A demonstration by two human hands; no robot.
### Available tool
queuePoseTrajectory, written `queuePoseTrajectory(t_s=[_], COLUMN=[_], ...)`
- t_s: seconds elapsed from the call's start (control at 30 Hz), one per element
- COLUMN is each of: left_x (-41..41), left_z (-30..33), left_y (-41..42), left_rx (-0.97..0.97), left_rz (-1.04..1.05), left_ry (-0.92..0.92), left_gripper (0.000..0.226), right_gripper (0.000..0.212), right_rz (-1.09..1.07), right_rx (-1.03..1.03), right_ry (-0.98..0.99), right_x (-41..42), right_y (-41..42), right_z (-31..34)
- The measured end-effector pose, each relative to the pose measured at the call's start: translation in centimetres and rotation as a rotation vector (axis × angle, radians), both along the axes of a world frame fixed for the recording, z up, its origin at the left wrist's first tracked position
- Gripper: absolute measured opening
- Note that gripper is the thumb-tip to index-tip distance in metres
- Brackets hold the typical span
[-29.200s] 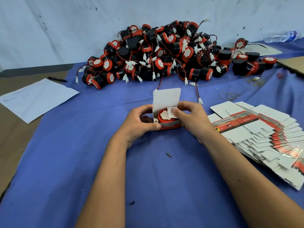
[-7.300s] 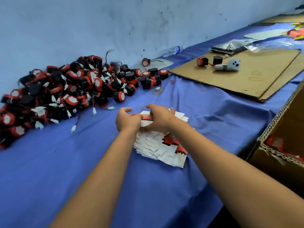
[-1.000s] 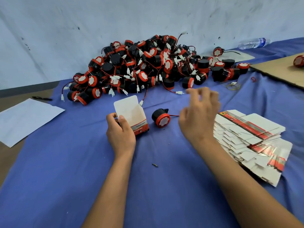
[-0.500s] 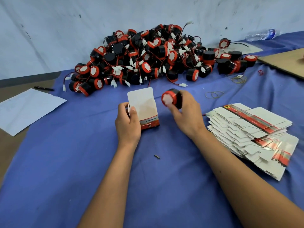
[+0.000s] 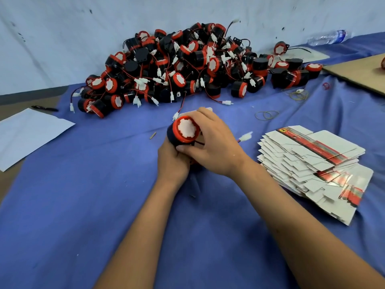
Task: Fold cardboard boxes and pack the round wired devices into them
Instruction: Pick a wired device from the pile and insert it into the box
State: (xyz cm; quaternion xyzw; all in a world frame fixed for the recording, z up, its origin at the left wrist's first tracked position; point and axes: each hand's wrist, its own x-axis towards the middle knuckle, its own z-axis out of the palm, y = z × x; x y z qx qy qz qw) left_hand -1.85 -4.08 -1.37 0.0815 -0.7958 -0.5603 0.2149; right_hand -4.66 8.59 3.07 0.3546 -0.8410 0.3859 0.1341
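Note:
My right hand (image 5: 212, 144) grips a round black-and-red device (image 5: 184, 132), its white face turned toward me; its red wire runs to a white plug (image 5: 245, 137) lying right of the hand. The folded white box (image 5: 203, 110) shows only as a sliver of flap behind my right fingers. My left hand (image 5: 171, 161) sits under and behind the device, mostly covered by the right hand, apparently holding the hidden box. A big heap of round wired devices (image 5: 187, 65) lies against the wall. A fanned stack of flat box blanks (image 5: 312, 163) rests at the right.
White paper sheet (image 5: 27, 132) and a pen (image 5: 44, 108) lie at the left. Rubber bands (image 5: 266, 115) lie on the blue cloth (image 5: 104, 205). A cardboard sheet (image 5: 358, 69) and a plastic bottle (image 5: 327, 37) are at the far right.
My right hand has brought the device over to the left hand and the box. The box, upright and plain to see before, is now almost hidden behind both hands.

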Motion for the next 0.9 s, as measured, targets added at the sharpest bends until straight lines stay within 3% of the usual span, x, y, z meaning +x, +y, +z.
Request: queuePoseTrajectory(t_s=[0.2,0.37,0.47,0.63,0.8,0.9], left_x=[0.0,0.0,0.0,0.0,-0.3,-0.6], left_z=[0.3,0.6,0.8,0.7,0.6,0.6], left_y=[-0.3,0.2,0.4,0.5,1.3,1.4], left_rx=[0.091,0.18,0.169,0.128,0.12,0.132], left_rz=[0.022,0.018,0.018,0.008,0.033,0.055], left_ry=[-0.034,-0.007,-0.034,-0.057,-0.053,-0.061], left_gripper=[0.021,0.033,0.024,0.007,0.01,0.015], right_gripper=[0.056,0.064,0.06,0.052,0.042,0.035], right_rz=[-0.179,-0.177,-0.197,-0.219,-0.477,-0.592], right_rx=[0.1,0.36,0.488,0.481,0.295,0.472], right_ry=[-0.007,0.019,0.05,0.046,0.044,-0.149], right_x=[-0.4,-0.3,0.0,-0.1,-0.1,-0.4], right_y=[1.4,1.6,1.5,1.9,2.9,5.0], right_z=[0.2,0.1,-0.6,-0.5,1.3,2.5])
